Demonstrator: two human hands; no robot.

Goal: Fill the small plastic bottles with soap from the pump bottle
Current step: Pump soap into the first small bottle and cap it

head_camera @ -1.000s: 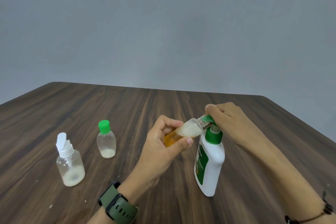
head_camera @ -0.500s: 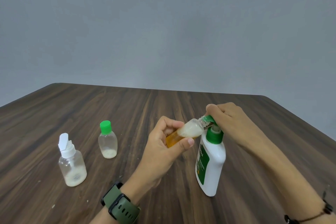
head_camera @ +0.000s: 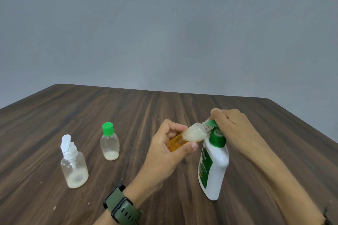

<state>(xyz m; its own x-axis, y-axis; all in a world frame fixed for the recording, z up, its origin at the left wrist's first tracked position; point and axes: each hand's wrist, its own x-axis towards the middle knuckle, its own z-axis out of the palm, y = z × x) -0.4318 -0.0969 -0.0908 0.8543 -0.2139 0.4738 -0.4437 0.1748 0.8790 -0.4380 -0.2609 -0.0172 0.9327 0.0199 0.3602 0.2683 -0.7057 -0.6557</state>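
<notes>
My left hand [head_camera: 164,150] grips a small clear bottle [head_camera: 192,134], tilted with its open threaded neck up against the green spout of the pump bottle. Pale foamy soap shows in its upper part and amber liquid lower down. The white pump bottle [head_camera: 214,168], with a green label and green collar, stands on the table at the right. My right hand [head_camera: 228,126] is curled over its green pump head [head_camera: 213,123]. Two more small clear bottles stand at the left, each with pale soap at the bottom: one with a green cap [head_camera: 109,144], one with an open white flip cap [head_camera: 73,164].
All of this is on a dark wood-grain table [head_camera: 128,111] whose far edge meets a plain grey wall. A green watch [head_camera: 122,208] is on my left wrist. A few pale specks lie on the tabletop near the front left.
None in the hands or bottles; only the view has shifted slightly.
</notes>
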